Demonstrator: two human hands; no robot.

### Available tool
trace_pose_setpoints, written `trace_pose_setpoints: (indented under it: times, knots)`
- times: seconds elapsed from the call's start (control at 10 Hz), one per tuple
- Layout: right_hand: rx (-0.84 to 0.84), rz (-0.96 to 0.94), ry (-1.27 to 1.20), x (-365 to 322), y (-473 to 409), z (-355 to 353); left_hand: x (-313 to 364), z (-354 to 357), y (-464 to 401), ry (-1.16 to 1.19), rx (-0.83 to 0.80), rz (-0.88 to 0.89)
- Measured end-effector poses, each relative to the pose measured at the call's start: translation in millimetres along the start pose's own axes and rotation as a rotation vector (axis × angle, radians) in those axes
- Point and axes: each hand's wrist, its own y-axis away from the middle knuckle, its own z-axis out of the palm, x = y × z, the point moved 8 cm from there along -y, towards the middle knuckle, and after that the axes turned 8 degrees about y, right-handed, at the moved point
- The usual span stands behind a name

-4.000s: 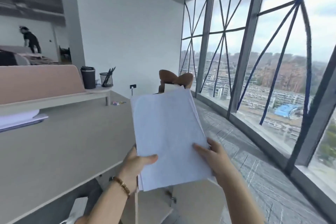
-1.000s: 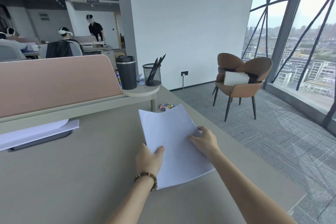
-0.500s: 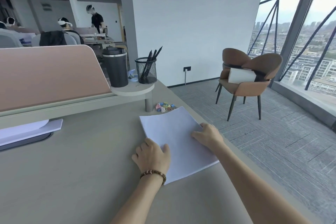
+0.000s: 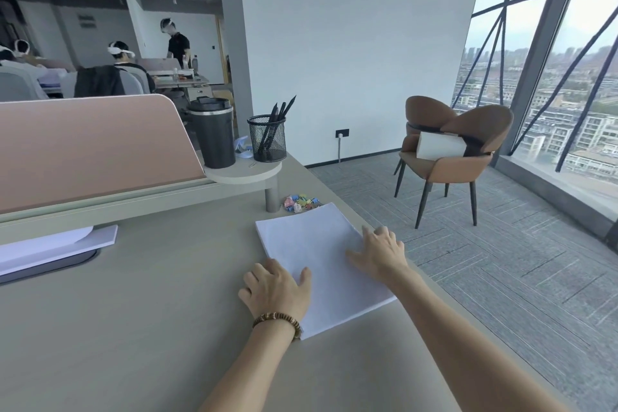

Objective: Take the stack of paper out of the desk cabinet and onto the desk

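The white stack of paper point(image 4: 314, 244) lies flat on the beige desk point(image 4: 150, 311), near the desk's right edge. My left hand point(image 4: 276, 291), with a bead bracelet on the wrist, rests palm down on the stack's near left edge, thumb on the top sheet. My right hand point(image 4: 379, 252) lies flat on the stack's right edge with fingers spread. Neither hand grips the paper. The desk cabinet is out of view.
Behind the paper are small colourful clips point(image 4: 301, 202), a raised shelf with a black tumbler point(image 4: 214, 134) and a mesh pen holder point(image 4: 267, 137), and a pink divider point(image 4: 90, 147). White sheets point(image 4: 50, 247) lie at the left. Brown chairs point(image 4: 448, 150) stand on the floor to the right.
The stack went from held upright in the air down onto the desk. Both hands have flattened on it, and my left fingers have uncurled since half a second ago.
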Motion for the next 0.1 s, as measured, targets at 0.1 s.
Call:
trace_pose_setpoints:
  times: [0.1]
  knots:
    - [0.077, -0.024, -0.112, -4.6, 18.8, -12.3, -1.9, -14.2, 7.8, 0.031, 0.009, 0.038]
